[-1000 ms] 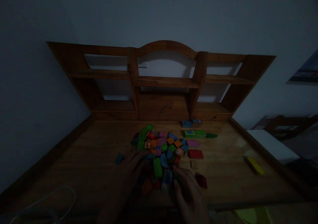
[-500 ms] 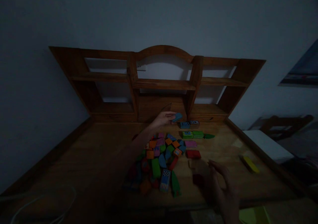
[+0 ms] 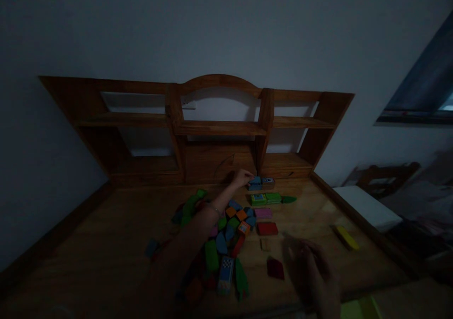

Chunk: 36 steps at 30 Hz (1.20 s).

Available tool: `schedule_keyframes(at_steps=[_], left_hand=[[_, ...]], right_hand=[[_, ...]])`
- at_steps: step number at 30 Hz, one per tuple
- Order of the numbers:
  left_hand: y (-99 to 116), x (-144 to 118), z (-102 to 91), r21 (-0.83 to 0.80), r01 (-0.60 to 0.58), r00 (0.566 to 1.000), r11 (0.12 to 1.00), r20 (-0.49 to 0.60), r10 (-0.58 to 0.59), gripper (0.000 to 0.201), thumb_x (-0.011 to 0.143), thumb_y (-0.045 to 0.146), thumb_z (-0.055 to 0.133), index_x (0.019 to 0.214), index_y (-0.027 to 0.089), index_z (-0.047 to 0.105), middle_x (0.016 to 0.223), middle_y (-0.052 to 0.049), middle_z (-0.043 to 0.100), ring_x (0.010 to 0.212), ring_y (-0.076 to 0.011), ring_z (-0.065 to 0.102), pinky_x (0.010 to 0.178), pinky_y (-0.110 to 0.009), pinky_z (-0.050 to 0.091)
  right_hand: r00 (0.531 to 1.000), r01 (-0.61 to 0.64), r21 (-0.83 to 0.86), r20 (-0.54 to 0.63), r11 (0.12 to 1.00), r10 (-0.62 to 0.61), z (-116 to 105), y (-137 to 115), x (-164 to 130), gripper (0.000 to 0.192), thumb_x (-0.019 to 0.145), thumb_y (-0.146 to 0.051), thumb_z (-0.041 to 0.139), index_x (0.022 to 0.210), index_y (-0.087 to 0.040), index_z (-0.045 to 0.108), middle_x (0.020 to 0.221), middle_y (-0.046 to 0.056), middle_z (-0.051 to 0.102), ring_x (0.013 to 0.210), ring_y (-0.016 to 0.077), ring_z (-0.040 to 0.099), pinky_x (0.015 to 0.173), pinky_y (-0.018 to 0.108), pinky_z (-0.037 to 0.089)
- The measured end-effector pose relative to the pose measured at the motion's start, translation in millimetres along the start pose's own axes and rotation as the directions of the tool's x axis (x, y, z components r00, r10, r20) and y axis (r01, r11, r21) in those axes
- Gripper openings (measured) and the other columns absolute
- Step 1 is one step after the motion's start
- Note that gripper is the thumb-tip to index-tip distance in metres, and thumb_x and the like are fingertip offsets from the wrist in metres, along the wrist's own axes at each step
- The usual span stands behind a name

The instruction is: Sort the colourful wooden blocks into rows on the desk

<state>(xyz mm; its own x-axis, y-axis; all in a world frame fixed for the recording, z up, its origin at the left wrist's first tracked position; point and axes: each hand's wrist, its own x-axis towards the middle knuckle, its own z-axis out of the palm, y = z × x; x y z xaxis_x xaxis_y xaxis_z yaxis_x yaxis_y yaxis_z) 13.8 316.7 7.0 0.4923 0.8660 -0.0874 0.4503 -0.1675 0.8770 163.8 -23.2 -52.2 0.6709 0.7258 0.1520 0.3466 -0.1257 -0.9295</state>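
Blue block [image 3: 255, 180] has lowered, long axis sideways.

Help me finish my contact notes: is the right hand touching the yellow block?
Apart. The head view shows a strip of wooden tabletop between the right hand and the yellow block, which lies farther to the right.

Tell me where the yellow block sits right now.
In the head view, the yellow block lies on the tabletop's right side, between the right hand and the raised wooden edge.
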Motion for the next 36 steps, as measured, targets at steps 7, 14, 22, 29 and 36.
schedule_keyframes(at_steps=[7, 14, 22, 29, 36], left_hand=[[-8.9, 1.7, -3.3, 0.181, -0.114, 0.992, 0.977, 0.067, 0.103, 0.028, 0.092, 0.036, 0.066, 0.109, 0.014, 0.065, 0.107, -0.006, 0.068, 0.095, -0.0182, 0.066, 0.084, -0.039, 0.058], [-2.0, -3.8, -1.7, 0.324, -0.234, 0.972, 0.917, 0.076, 0.221, 0.029, 0.092, 0.037, 0.066, 0.111, 0.015, 0.065, 0.116, -0.008, 0.067, 0.107, -0.0217, 0.064, 0.094, -0.044, 0.055], [-2.6, -1.6, 1.8, 0.404, -0.258, 0.966, 0.878, 0.106, 0.236, 0.031, 0.092, 0.036, 0.066, 0.114, 0.015, 0.065, 0.117, -0.008, 0.067, 0.106, -0.0215, 0.065, 0.094, -0.045, 0.056], [-3.2, -5.4, 1.1, 0.468, -0.267, 0.963, 0.842, 0.097, 0.251, 0.031, 0.092, 0.037, 0.065, 0.113, 0.015, 0.065, 0.118, -0.008, 0.066, 0.107, -0.0217, 0.064, 0.095, -0.046, 0.055], [-5.7, -5.8, -0.4, 0.548, -0.309, 0.948, 0.777, 0.111, 0.298, 0.033, 0.093, 0.039, 0.065, 0.115, 0.015, 0.064, 0.117, -0.008, 0.066, 0.106, -0.0216, 0.065, 0.094, -0.045, 0.055]], right_hand=[[0.999, 0.047, -0.003, -0.014, 0.999, -0.047, 1.7, -3.3, 1.0, 0.045, 0.084, -0.059, 0.059, 0.099, -0.02, 0.074, 0.106, 0.011, 0.077, 0.105, 0.0355, 0.068, 0.089, 0.043, 0.053], [0.998, 0.065, -0.008, -0.009, 0.998, -0.065, 3.1, 0.5, 0.2, 0.046, 0.083, -0.06, 0.06, 0.1, -0.02, 0.074, 0.104, 0.011, 0.077, 0.099, 0.0336, 0.071, 0.086, 0.042, 0.054], [0.999, 0.05, -0.027, 0.011, 0.998, -0.05, 5.6, -7.0, -1.4, 0.044, 0.087, -0.06, 0.057, 0.101, -0.021, 0.073, 0.107, 0.011, 0.076, 0.103, 0.0331, 0.069, 0.09, 0.042, 0.05], [0.999, 0.027, -0.004, 0.036, 1.0, -0.027, 5.4, -15.3, -6.5, 0.041, 0.09, -0.058, 0.055, 0.104, -0.022, 0.07, 0.109, 0.009, 0.075, 0.106, 0.0321, 0.066, 0.092, 0.041, 0.048], [0.999, 0.04, -0.023, 0.026, 0.999, -0.039, 6.0, -13.1, -6.8, 0.04, 0.091, -0.057, 0.055, 0.104, -0.023, 0.07, 0.108, 0.007, 0.075, 0.104, 0.0304, 0.068, 0.089, 0.038, 0.049]])
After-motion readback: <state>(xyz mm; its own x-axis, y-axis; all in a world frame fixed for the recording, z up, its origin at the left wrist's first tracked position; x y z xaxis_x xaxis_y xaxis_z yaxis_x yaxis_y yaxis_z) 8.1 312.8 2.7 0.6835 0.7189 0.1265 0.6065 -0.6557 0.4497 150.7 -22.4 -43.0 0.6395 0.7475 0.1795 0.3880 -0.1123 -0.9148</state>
